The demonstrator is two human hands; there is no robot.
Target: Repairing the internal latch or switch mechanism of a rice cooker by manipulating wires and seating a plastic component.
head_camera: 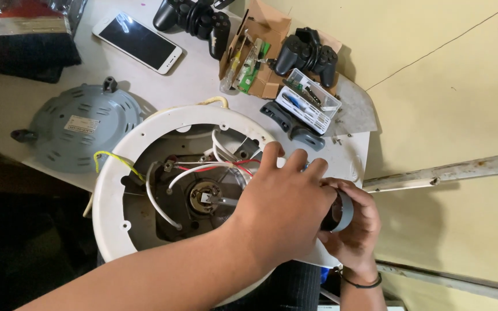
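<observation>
Both hands are working at the right rim of the opened white cooker base [106, 190]: right hand [355, 222] gripping a grey tape roll [341, 211], left hand [283, 210] curling over it, its grasp hidden.

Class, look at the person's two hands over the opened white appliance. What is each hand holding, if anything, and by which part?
The right hand holds a grey tape roll by its outer rim. The left hand reaches over the white housing; whether it holds anything cannot be told.
</observation>
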